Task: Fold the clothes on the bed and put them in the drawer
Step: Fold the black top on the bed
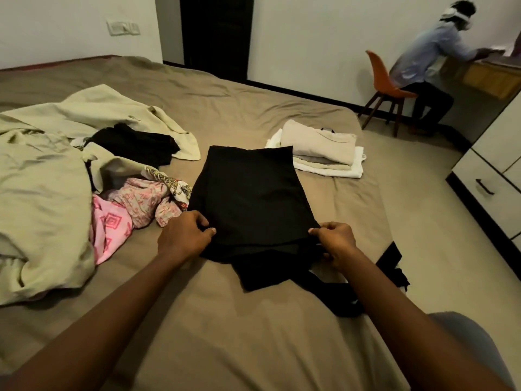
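Your left hand [183, 235] and right hand [335, 242] each pinch the black garment [251, 204] at centre frame on the bed [225, 334].

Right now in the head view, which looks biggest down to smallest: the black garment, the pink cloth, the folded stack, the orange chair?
1. black garment
2. pink cloth and folded stack, too close to rank
3. orange chair, smallest here, but it stands farthest away, so that may mislead
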Motion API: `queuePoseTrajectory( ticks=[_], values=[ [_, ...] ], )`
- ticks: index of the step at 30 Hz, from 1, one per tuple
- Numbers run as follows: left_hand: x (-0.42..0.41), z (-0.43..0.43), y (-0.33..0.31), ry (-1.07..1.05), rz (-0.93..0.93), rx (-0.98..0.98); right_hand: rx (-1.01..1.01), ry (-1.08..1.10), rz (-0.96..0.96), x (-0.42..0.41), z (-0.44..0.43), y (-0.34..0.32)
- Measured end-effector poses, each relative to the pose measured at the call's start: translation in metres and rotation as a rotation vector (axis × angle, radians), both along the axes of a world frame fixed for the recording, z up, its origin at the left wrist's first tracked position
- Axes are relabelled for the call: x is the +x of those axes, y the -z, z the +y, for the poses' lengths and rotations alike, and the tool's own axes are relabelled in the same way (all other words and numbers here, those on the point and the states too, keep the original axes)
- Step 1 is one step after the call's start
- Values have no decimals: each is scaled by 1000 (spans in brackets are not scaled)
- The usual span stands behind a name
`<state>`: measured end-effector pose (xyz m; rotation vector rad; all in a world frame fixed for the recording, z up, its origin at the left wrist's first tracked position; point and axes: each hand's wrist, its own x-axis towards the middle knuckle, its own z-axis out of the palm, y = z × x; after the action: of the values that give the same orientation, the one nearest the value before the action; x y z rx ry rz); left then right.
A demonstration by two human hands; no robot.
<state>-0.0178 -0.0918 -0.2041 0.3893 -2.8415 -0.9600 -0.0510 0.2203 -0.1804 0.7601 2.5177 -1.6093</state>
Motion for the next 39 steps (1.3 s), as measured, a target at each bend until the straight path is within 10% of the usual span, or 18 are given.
queuePoseTrajectory(
  ticks=[6, 12, 20, 30, 39],
  values=[
    [-8, -23, -27, -42, 15, 414, 529, -252, 161, 14, -9, -41],
    [1, -53, -60, -157, -12, 637, -97, -166, 21, 18, -40, -65],
    [16, -64, -37, -109, -354, 531, 236, -173, -60, 36, -35, -5],
    [10, -49, -24, -92, -351, 374, 205, -262, -110, 35, -41, -10],
    [26, -33, -54, -216, -296, 862, -274, -117, 89, 25, -22, -48]
  ],
)
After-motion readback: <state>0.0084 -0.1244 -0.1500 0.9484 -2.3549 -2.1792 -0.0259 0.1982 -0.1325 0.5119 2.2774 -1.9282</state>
